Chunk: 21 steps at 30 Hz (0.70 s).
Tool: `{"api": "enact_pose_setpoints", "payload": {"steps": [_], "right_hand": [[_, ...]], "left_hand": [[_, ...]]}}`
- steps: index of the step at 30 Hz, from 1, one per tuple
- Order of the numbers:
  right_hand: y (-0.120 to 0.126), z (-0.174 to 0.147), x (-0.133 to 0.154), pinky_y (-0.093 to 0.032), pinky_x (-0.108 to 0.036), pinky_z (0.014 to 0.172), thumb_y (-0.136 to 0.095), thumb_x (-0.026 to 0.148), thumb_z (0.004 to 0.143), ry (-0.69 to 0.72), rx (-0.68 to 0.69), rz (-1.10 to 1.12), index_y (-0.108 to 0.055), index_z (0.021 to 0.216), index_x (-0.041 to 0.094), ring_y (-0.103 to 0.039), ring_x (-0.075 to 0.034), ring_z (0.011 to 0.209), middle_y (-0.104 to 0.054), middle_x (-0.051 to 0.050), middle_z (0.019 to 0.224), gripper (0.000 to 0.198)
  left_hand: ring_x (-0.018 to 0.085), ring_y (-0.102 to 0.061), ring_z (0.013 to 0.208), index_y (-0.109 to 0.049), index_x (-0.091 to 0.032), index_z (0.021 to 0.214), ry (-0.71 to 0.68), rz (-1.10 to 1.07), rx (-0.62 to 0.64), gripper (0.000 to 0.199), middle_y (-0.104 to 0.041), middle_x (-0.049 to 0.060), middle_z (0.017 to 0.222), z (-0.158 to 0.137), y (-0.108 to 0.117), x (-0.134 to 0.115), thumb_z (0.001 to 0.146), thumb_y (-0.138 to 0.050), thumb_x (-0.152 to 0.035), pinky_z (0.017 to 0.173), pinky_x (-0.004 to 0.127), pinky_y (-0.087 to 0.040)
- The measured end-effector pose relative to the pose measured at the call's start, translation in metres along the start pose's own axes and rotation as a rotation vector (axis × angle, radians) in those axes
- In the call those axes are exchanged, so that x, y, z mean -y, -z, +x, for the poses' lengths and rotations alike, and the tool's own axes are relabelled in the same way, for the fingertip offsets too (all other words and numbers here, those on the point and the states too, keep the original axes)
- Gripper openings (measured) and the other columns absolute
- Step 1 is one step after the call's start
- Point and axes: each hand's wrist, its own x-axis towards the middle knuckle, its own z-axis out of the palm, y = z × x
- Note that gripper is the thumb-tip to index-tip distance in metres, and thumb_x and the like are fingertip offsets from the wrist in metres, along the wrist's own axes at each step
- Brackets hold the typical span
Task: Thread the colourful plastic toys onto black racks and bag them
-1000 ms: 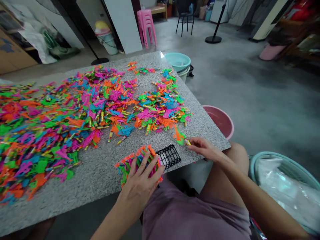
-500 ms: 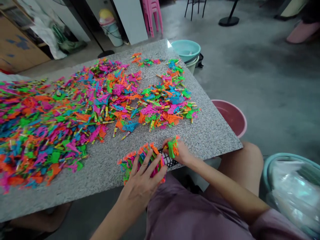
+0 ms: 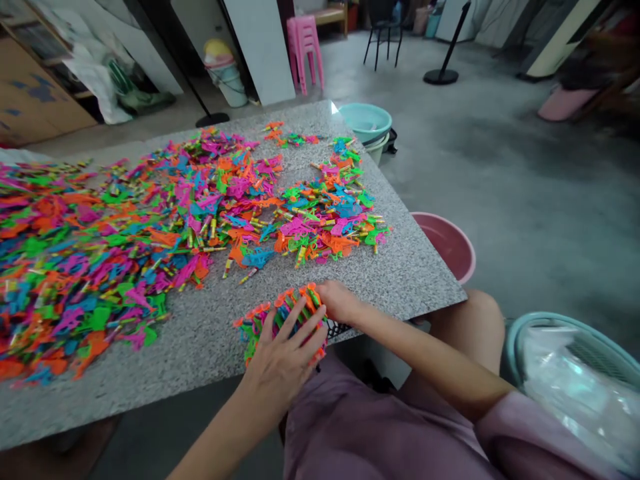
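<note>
A row of small plastic toy guns [image 3: 254,327] in orange, pink, green and blue stands packed side by side at the table's near edge. My left hand [image 3: 280,353] lies across this row from above, fingers spread and touching the toys. At the row's right end, my right hand [image 3: 341,303] has its fingers curled against the last toy guns [image 3: 313,291]; its fingertips are partly hidden. Beneath my right wrist, part of a black grid [image 3: 337,328] shows at the edge.
Loose toy guns [image 3: 125,247] cover the left of the speckled table [image 3: 400,267], with a smaller heap [image 3: 333,217] ahead. Right of the table are a pink basin [image 3: 447,247] and a teal basket [image 3: 530,327] with clear plastic bags [image 3: 570,373]. A blue basin [image 3: 367,120] stands beyond.
My right hand has moved left, bringing the green and orange toy guns against the row's right end. The black grid is now mostly covered. My left hand stays on the row.
</note>
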Motion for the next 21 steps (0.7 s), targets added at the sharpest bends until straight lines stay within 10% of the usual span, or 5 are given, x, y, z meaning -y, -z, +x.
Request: {"api": "enact_pose_setpoints", "payload": {"steps": [6,14,21], "right_hand": [[0.033,-0.006,-0.050,-0.042,-0.035,0.095,-0.053,0.015,0.090,-0.217,-0.474,-0.270,-0.060,0.116,0.014,-0.051,-0.025,0.112,-0.060,-0.013,0.119,0.027],[0.044,-0.031,-0.092,-0.042,-0.031,0.090,-0.038,0.007,0.095,-0.296,-0.370,-0.555,-0.057,0.116,0.013,-0.050,-0.023,0.105,-0.059,-0.014,0.111,0.029],[0.014,0.016,-0.024,-0.046,-0.027,0.081,-0.033,0.034,0.103,-0.298,-0.305,-0.346,-0.050,0.129,0.021,-0.060,-0.022,0.102,-0.061,-0.013,0.115,0.034]], "left_hand": [[0.029,-0.040,0.139,-0.061,-0.030,0.123,0.052,0.019,0.027,0.029,-0.055,-0.001,0.142,-0.003,0.001,-0.001,0.099,-0.045,-0.033,0.113,0.055,-0.023],[0.027,-0.044,0.133,-0.065,-0.031,0.115,0.050,-0.027,-0.030,0.024,-0.060,-0.002,0.136,-0.002,0.007,-0.001,0.096,-0.051,-0.036,0.110,0.048,-0.025],[0.026,-0.043,0.132,-0.064,-0.028,0.114,0.022,0.007,-0.003,0.022,-0.054,-0.002,0.143,0.001,0.003,-0.004,0.094,-0.056,-0.030,0.104,0.045,-0.030]]}}
